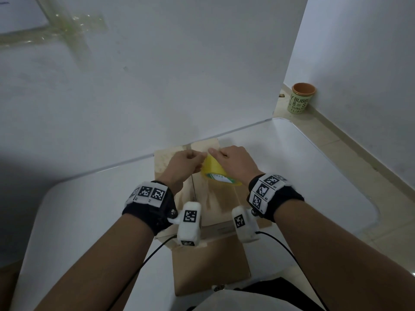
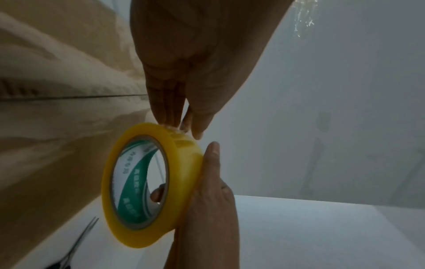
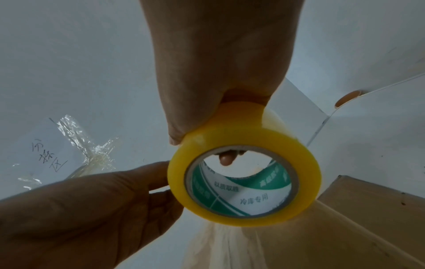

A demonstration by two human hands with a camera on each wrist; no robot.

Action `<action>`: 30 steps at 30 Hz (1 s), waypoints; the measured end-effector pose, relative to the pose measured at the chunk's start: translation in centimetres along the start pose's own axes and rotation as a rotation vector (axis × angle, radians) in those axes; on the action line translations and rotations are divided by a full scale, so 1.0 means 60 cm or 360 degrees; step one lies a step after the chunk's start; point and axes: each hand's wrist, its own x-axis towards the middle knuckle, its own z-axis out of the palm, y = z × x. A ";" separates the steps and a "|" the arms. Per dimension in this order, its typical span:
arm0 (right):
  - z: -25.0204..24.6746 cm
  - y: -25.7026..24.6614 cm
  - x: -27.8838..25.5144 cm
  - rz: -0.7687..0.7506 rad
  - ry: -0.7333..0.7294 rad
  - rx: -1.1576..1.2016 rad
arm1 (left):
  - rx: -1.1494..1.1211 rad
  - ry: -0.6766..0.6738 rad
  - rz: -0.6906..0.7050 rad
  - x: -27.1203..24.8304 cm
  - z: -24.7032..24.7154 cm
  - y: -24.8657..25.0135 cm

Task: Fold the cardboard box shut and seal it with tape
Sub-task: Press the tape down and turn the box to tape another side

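box: the cardboard box (image 1: 208, 205) lies on the white table (image 1: 89, 198) in front of the person, top flaps folded flat with the centre seam showing; nothing of its contents can be seen.
tape roll: the yellow tape roll (image 1: 216, 172) is held just above the box top, near its far end.
right hand: the right hand (image 1: 235, 163) has a closed grip round the roll, one finger through the core.
left hand: the left hand (image 1: 186, 163) pinches at the roll's rim, likely picking at the loose end.
advice: free the end cleanly, stick it past the far edge, then pull straight along the seam.
scissors: scissors (image 2: 78, 243) lie on the table beside the box.
cup: a cup (image 1: 302, 97) stands on the floor by the wall; inside not visible.
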 end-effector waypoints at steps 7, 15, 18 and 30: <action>0.002 0.005 0.000 0.0010 -0.0038 -0.0049 | -0.0118 -0.0044 0.0069 -0.001 -0.005 0.005; -0.020 -0.016 0.006 0.0000 -0.0197 -0.0298 | -0.0114 -0.0181 0.0016 -0.007 -0.029 -0.002; -0.016 -0.027 0.012 -0.0023 -0.0199 -0.0389 | 0.0250 -0.0177 0.0147 -0.006 -0.042 -0.001; -0.012 -0.034 0.008 -0.0147 -0.0267 -0.0316 | 0.0768 -0.0528 0.0226 -0.008 -0.081 0.025</action>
